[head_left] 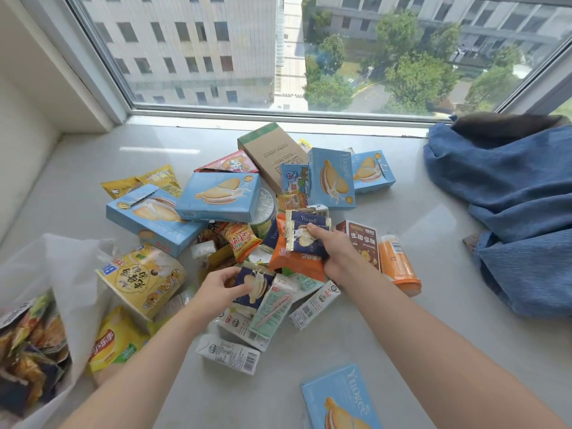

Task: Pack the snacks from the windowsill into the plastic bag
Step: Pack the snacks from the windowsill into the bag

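A heap of snacks covers the pale windowsill (387, 335): several light blue biscuit boxes (218, 196), a yellow noodle cup (145, 280), milk cartons (229, 352), and an orange bottle (397, 261). My right hand (334, 252) grips dark blue Yuogee sachets (305, 232) together with an orange packet (297, 261), lifted just above the heap. My left hand (221, 289) pinches another dark blue sachet (252, 287) lying on the pile. The white plastic bag (71, 274) lies open at the far left with several snack packets (28, 345) inside.
A blue cloth (510, 212) is bunched on the sill at the right. One blue biscuit box (340, 397) lies apart near the front edge. A brown cardboard box (275, 153) sits at the back by the window glass. A wall closes the left side.
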